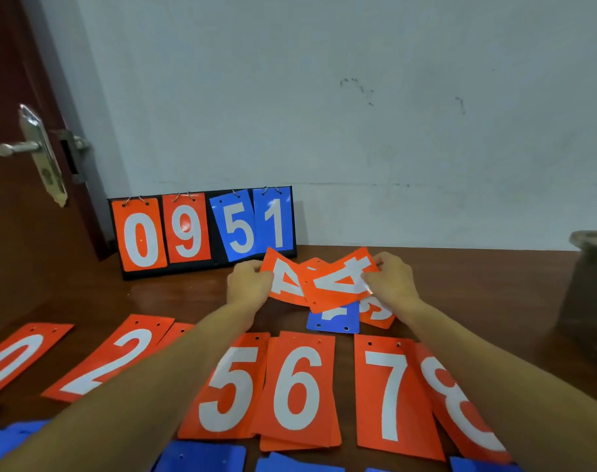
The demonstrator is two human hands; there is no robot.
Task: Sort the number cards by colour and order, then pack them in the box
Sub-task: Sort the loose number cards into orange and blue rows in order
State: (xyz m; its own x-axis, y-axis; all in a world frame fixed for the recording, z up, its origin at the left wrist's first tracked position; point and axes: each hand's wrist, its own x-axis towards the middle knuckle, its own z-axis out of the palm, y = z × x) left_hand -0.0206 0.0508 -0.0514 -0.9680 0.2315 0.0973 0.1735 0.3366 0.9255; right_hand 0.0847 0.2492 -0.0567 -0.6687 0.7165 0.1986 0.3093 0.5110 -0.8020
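Head cam: left hand (247, 284) pinches an orange 4 card (286, 284), right hand (391, 284) pinches a second orange 4 card (338, 284) overlapping it, probably pairing them for the gap in the orange row (297, 386) nearer me than the hands.

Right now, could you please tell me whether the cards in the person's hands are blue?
No, the left hand grips the left orange 4 card and the right hand pinches the right orange 4 card.
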